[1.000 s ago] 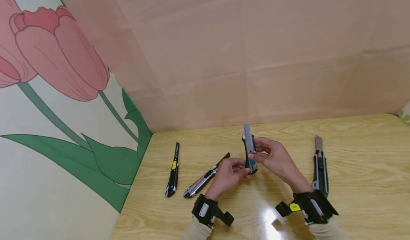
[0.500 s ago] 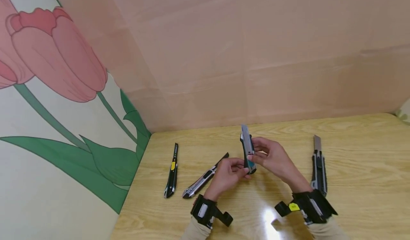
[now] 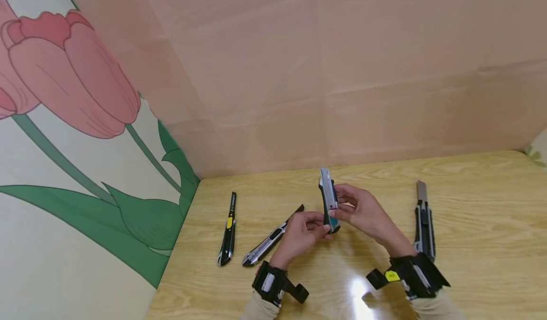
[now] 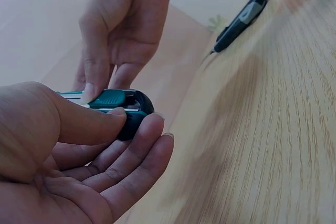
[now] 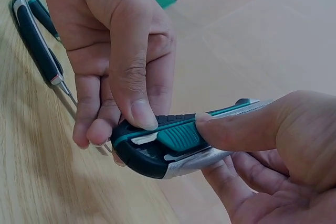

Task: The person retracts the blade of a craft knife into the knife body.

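Note:
A utility knife (image 3: pixel 328 196) with a green slider, black grip and silver body is held up over the table by both hands. My left hand (image 3: pixel 299 238) pinches its butt end between thumb and fingers. With thumb and fingers, my right hand (image 3: pixel 363 213) grips the knife farther up. In the right wrist view the right thumb rests against the ribbed green slider (image 5: pixel 181 137), and the left thumb presses on the black butt end (image 5: pixel 144 156). The left wrist view shows the slider (image 4: pixel 109 98) too, beside the right thumb. Fingers hide part of the body.
On the wooden table (image 3: pixel 491 225) lie a black-and-silver utility knife (image 3: pixel 267 246) by the left hand, a slim black one with a yellow slider (image 3: pixel 227 237) farther left, and a larger one with its blade out (image 3: pixel 424 227) on the right. A pinkish sheet (image 3: pixel 342 73) hangs behind.
Both hands keep the same hold on the knife. Its upper end sits slightly lower; I cannot tell whether the blade slid. The head view has shifted a little.

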A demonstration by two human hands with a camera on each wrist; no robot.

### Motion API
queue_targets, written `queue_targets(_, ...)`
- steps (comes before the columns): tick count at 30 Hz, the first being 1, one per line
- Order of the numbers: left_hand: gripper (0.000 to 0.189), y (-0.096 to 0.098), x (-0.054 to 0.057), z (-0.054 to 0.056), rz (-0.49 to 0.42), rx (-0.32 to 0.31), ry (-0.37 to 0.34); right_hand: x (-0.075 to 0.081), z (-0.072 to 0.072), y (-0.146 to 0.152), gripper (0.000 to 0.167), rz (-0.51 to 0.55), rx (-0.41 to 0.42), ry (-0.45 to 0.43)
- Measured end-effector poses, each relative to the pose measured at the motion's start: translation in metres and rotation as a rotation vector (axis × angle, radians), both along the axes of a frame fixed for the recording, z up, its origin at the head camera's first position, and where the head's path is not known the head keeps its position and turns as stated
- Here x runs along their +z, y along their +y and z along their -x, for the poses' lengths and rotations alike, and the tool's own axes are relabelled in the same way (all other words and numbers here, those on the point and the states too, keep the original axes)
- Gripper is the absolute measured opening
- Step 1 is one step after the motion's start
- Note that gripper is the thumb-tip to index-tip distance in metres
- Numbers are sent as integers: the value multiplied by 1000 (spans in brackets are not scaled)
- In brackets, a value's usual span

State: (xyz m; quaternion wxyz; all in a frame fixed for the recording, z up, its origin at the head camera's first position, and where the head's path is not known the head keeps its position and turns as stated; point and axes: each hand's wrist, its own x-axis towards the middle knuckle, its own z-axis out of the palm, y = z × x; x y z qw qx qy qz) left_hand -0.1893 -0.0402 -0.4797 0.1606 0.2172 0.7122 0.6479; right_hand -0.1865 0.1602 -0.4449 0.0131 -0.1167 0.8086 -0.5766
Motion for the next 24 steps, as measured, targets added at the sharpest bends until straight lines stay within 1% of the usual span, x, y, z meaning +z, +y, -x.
queue_targets(4,15,0,1,-1,-3,2,-15,-1,0,0,57,-1,9,-8)
queue_targets(10,15,0,0,-1,-6,1,-17,-3,2,2,57,-25,23,-20)
queue_targets(18,14,-1,-3,-1,1,8,-38,-1,0,-1,62,-6,39,-35)
queue_targets(24,15,-2,-1,0,-4,-16,-47,1,0,0,62,-41,36,-24)
